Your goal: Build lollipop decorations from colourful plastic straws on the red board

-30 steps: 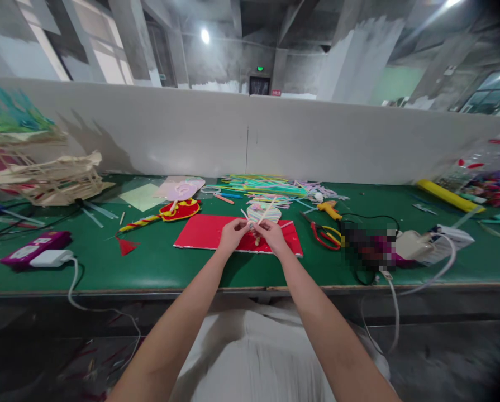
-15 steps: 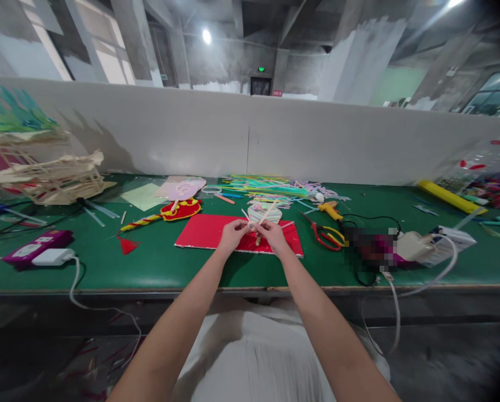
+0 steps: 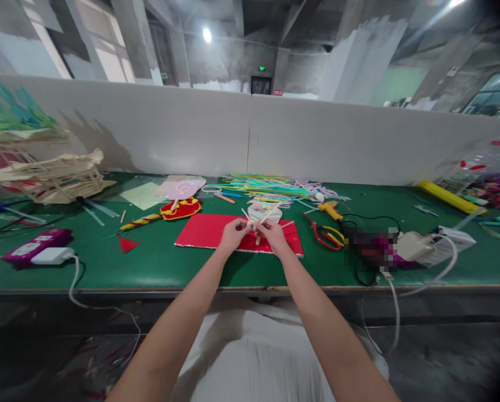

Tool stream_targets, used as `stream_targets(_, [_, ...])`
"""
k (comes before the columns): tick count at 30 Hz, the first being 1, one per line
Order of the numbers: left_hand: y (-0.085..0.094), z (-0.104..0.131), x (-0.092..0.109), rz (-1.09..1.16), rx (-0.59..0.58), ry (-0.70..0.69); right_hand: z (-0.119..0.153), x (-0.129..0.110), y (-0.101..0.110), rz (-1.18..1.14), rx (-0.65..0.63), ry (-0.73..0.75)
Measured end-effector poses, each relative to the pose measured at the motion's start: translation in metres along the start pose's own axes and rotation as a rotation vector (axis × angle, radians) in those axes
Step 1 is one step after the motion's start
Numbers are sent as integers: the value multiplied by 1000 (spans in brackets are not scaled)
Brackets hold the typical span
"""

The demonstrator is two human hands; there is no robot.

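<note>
Over a red board [image 3: 203, 231], my left hand [image 3: 234, 233] and my right hand [image 3: 272, 233] meet with their fingertips pinched close together. Between them is a thin pale strip [image 3: 270, 213], one end slanting up past my right fingers. Another short pale end shows above my left fingertips. Just behind my fingers lies a striped pastel fan-shaped piece [image 3: 266, 211]. Its small wooden handle [image 3: 258, 240] seems to show below, between my hands. My fingers hide the middle of the strip and part of the striped piece.
Red-handled pliers [image 3: 327, 237] and a yellow glue gun [image 3: 330, 210] lie on the right. Behind are many coloured thin strips [image 3: 266, 187]. A red and yellow fan [image 3: 181, 209] with a tassel, a purple power strip [image 3: 40, 245] and a wooden model [image 3: 65, 178] stand left.
My hands stay in nearly the same place. The fingertips have shifted slightly around the pale strip; nothing else has visibly moved.
</note>
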State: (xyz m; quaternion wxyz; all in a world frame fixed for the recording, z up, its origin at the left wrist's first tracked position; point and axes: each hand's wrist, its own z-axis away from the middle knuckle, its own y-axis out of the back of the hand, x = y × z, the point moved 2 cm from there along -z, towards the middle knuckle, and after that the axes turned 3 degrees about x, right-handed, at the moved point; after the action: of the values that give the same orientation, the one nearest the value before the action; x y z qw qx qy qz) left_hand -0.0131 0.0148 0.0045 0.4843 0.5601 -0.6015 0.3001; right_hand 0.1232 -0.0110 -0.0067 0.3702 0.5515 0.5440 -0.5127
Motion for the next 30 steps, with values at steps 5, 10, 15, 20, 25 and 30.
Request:
stream_targets(5, [0,0,1,-21,-28,22,-2,1,2,61,11,53])
stream_targets(10, [-1,-1,0,-14,-45,24,-3,-1,2,63,21,63])
stream_targets(15, [-2,-1,0,-26,-46,-19,-3,0,3,52,18,63])
stream_targets(20, [-1,0,2,-9,-74,-16,-2,1,2,42,4,58])
stream_targets(25, [-3,2,7,-15,-83,-24,0,0,1,2,-13,66])
stream_targets(30, [-6,4,5,-49,-107,-52,0,-1,0,1,-20,79])
